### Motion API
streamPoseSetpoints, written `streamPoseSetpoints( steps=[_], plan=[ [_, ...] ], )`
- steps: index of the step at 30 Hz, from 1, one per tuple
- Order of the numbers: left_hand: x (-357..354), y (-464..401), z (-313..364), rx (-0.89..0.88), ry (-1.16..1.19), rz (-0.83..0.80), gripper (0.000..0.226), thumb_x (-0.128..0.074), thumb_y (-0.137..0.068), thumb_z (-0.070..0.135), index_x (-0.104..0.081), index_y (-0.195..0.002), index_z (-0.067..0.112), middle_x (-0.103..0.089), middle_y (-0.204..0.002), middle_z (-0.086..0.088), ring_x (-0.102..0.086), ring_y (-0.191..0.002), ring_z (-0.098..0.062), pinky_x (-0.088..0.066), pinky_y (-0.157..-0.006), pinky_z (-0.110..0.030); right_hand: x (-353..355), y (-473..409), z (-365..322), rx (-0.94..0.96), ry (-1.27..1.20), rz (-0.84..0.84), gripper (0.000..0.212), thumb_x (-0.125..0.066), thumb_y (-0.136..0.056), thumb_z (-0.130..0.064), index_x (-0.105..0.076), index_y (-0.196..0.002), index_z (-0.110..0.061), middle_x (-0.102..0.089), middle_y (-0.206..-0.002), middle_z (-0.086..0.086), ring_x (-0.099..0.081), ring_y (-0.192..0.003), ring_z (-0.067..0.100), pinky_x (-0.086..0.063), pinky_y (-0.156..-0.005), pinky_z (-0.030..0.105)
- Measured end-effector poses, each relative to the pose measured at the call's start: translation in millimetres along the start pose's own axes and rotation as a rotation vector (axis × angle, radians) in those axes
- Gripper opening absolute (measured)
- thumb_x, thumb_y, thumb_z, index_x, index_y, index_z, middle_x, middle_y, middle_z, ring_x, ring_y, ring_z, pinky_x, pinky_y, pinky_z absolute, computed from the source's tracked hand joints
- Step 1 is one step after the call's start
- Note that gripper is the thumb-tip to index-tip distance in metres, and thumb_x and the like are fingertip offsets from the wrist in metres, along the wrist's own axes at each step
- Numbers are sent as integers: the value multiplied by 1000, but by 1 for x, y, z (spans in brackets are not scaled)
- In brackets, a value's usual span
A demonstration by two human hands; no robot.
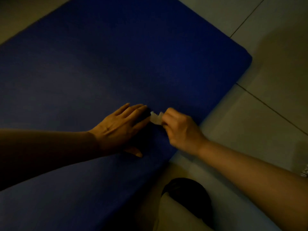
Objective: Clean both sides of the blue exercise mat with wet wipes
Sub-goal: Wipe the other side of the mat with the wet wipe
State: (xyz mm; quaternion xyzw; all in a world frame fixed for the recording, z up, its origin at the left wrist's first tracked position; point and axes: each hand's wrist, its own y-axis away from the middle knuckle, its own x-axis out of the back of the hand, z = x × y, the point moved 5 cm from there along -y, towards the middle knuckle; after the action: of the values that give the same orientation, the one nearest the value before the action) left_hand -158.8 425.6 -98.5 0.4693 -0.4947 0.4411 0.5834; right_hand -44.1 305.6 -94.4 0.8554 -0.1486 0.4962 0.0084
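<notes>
The blue exercise mat lies flat on the floor and fills most of the view, with one rounded corner at the right. My left hand rests flat on the mat with fingers straight, pressing it down. My right hand is curled into a fist and grips a small crumpled white wet wipe, which sticks out toward the left fingertips and touches the mat. The two hands are almost touching. The light is dim.
Pale floor tiles with dark grout lines surround the mat at the right and top left. A dark rounded object lies on the floor near the mat's lower right edge, under my right forearm.
</notes>
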Motion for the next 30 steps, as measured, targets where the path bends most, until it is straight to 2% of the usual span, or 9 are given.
streamPoseSetpoints(
  steps=[5,8,12,16,19,21,25,28,30],
  plan=[
    [2,12,-9,54,-43,-7,88,-28,-83,76,-49,-140,13,-33,-148,-28,-31,-136,-47,-27,-103,-66,36,-42,56,-296,82,220,13,-53,-84,-1,-59,-95,-3,-57,-94,14,-57,-79,34,-46,-61,39],
    [4,19,-21,73,-51,30,77,-27,-89,69,-51,-138,15,-34,-148,-29,-34,-134,-49,-29,-100,-68,20,-47,28,-175,67,180,12,-52,-86,-6,-60,-92,0,-57,-93,18,-58,-75,37,-50,-62,41],
    [-2,28,-35,97,-73,12,72,-19,-94,65,-51,-138,18,-34,-148,-29,-33,-135,-47,-29,-100,-68,-12,-39,-21,78,-3,-32,8,-51,-84,-4,-59,-85,-2,-54,-85,15,-55,-65,34,-50,-54,44],
    [-5,33,-40,122,-39,-3,66,-28,-90,63,-39,-146,29,-28,-151,-30,-26,-138,-45,-20,-102,-67,10,-70,22,-88,75,109,14,-49,-83,-4,-62,-87,-3,-55,-91,17,-57,-75,36,-51,-63,47],
    [-6,33,-41,117,-26,1,66,-28,-91,63,-37,-147,30,-32,-148,-31,-31,-136,-47,-25,-100,-71,21,-78,42,-275,149,234,10,-50,-88,-4,-58,-85,-1,-54,-95,18,-55,-74,33,-50,-62,49],
    [-7,33,-42,117,-35,7,65,-28,-91,63,-37,-146,31,-35,-147,-30,-34,-135,-46,-24,-101,-72,7,-73,16,-196,125,211,11,-49,-88,-6,-58,-86,-1,-54,-92,17,-54,-70,32,-49,-59,46],
    [-8,32,-48,79,-21,48,59,-34,-92,53,-42,-142,25,-43,-142,-28,-43,-131,-45,-25,-101,-73,-29,-60,-40,92,29,-11,7,-52,-83,-2,-59,-85,-4,-52,-84,13,-51,-63,28,-47,-52,39],
    [-6,34,-62,48,20,84,51,-37,-93,46,-43,-137,21,-49,-140,-20,-49,-128,-38,-22,-104,-71,-12,-89,-8,-12,51,101,21,-50,-86,-4,-66,-98,-8,-56,-90,14,-55,-72,27,-51,-64,40],
    [-5,33,-71,32,63,108,48,-40,-94,45,-45,-136,23,-48,-142,-17,-46,-129,-32,-19,-106,-72,7,-110,24,-170,109,202,16,-48,-88,-4,-64,-94,-4,-55,-94,17,-57,-75,32,-51,-65,45]
  ],
)
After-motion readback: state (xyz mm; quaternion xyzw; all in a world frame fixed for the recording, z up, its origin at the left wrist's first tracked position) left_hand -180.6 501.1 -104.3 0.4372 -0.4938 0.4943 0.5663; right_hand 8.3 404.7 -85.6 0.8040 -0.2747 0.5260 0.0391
